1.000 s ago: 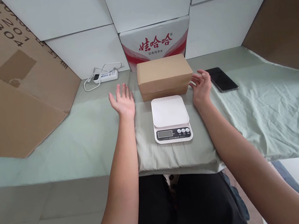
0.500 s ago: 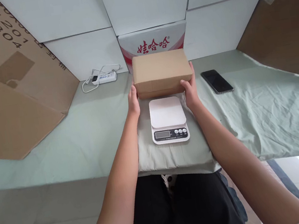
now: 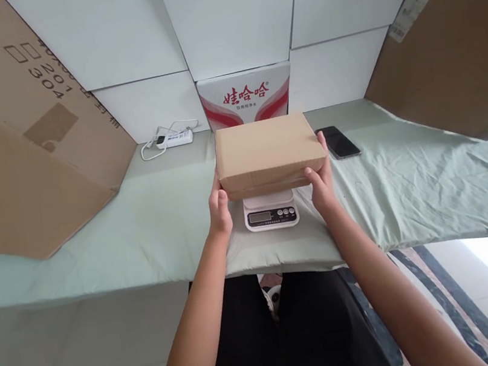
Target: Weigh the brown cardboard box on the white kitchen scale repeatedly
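Note:
A closed brown cardboard box [image 3: 269, 147] is gripped at its two short ends. My left hand [image 3: 219, 210] holds its left end, thumb at the near corner and the other fingers mostly hidden behind the side. At the right end, my right hand [image 3: 322, 180] has its thumb on the front face and fingers along the side. Beneath the box lies a white digital kitchen scale [image 3: 272, 218], its plate mostly covered and its display and buttons showing at the front. Whether the box touches the plate I cannot tell.
On the green cloth [image 3: 158, 220] lie a black phone [image 3: 341, 143] at right and a white power strip with cable [image 3: 175, 139] at back left. Large cardboard panels flank both sides. A white and red carton [image 3: 246, 98] stands behind, against white boxes.
Both hands have brought the cardboard box nearer to me, from behind the scale to over its plate. The camera view has also shifted a little.

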The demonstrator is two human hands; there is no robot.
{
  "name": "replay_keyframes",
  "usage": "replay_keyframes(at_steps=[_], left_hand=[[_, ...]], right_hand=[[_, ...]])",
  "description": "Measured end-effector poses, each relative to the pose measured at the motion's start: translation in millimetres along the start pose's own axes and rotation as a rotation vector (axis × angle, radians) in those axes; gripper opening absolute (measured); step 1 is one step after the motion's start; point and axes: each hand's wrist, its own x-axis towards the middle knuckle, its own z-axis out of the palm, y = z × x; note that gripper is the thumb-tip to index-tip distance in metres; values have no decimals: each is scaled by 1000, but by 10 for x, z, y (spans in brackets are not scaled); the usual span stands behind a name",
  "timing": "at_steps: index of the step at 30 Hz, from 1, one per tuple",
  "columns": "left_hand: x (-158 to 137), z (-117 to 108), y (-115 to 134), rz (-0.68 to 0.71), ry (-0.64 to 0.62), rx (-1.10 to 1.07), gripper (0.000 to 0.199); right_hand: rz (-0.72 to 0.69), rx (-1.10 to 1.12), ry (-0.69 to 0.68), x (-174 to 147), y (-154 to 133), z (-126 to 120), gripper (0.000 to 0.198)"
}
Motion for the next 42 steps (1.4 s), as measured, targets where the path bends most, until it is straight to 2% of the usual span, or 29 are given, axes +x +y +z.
replay_keyframes(at_steps=[6,18,24,28,32,38,42], left_hand=[[-37,-4,-7,-40,-11,-4,85],[-83,-4,-2,-49,6,-8,87],[-83,-81,-46,-87,105,7,96],[-107,-70,-10,-78,19,4,88],[-106,-41,35,-85,-3,-5,84],[-107,-68,64,-56,56,39,86],[-164,-58,95,-76,43,46,85]], right_hand=[[35,35,19,-19,0,41,110],[-79,-96,49,-39,-27,-19,85],[-95,-103,105,-51,-39,-38,85],[-116,-131,84,-85,-93,-47,77],[-106,-121,105,-96,-120,-36,79],[-73,-95,108,-95,-87,-40,84],[-123,-156,68,-126,-74,-64,82]])
